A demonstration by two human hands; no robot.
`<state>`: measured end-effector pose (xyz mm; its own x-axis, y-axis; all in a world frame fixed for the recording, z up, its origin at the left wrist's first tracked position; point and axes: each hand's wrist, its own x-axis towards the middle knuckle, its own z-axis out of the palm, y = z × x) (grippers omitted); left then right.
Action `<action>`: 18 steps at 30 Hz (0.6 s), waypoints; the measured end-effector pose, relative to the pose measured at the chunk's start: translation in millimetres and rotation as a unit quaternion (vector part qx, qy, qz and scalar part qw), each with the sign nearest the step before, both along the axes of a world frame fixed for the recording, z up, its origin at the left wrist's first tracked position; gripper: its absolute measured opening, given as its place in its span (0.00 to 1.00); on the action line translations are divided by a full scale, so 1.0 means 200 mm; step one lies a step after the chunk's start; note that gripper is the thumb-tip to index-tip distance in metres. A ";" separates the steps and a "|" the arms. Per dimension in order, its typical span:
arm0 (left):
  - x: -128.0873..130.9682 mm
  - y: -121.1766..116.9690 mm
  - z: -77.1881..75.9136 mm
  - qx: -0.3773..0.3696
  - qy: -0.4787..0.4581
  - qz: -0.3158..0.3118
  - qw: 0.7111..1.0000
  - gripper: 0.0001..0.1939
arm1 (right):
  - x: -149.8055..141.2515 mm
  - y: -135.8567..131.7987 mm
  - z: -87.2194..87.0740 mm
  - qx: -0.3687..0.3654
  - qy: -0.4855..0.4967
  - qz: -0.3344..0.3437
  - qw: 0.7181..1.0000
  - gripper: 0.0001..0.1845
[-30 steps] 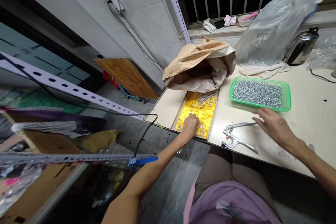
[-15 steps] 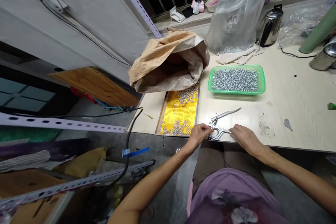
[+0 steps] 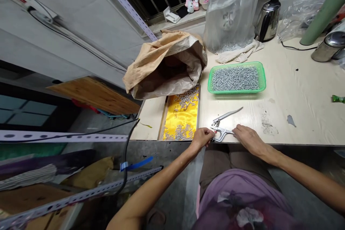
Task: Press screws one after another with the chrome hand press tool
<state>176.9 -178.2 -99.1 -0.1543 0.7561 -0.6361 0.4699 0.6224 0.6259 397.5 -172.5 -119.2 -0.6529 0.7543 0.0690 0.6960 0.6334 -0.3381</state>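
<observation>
Metal hand pliers (image 3: 221, 132) with handles spread apart and a dark spring between them lie at the table's front edge. My right hand (image 3: 246, 137) is closed round the end of the lower handle. At the jaw end, the fingertips of my left hand (image 3: 202, 137) are pinched together. A small red spot shows beside them; what they hold is too small to make out. Just left of that hand, small silver metal pins (image 3: 181, 133) lie on a yellow cloth (image 3: 176, 113). Beyond the pliers stands a green plastic basket (image 3: 237, 92) filled with similar pins.
A big brown paper sack (image 3: 151, 68) lies open-mouthed over the cloth's far end. Behind the basket are a clear plastic bag (image 3: 229, 18), a white rag (image 3: 239, 53) and a steel kettle (image 3: 268, 18). A black cable (image 3: 126, 158) hangs by the table's left end.
The camera view has shifted, so the table's things appear slightly farther left. Both hands keep their places at the pliers, with little visible change in the fingers.
</observation>
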 end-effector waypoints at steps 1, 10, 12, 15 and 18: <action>0.00 0.00 0.00 -0.006 0.008 -0.005 1.000 0.05 | 0.00 0.00 0.00 0.005 0.000 -0.001 1.000 0.11; -0.02 0.05 0.00 -0.092 0.004 -0.050 0.995 0.07 | -0.02 0.01 -0.01 -0.008 -0.053 -0.011 0.998 0.11; -0.03 0.06 -0.01 -0.100 0.000 -0.054 0.994 0.09 | -0.02 0.01 0.00 -0.023 -0.058 -0.006 0.998 0.10; -0.03 0.06 -0.02 -0.102 -0.007 -0.050 0.994 0.10 | -0.01 0.02 0.02 -0.046 -0.058 0.004 0.997 0.09; -0.03 0.05 -0.03 -0.098 -0.016 -0.044 0.994 0.11 | 0.01 0.07 0.04 -0.043 -0.048 0.009 0.998 0.11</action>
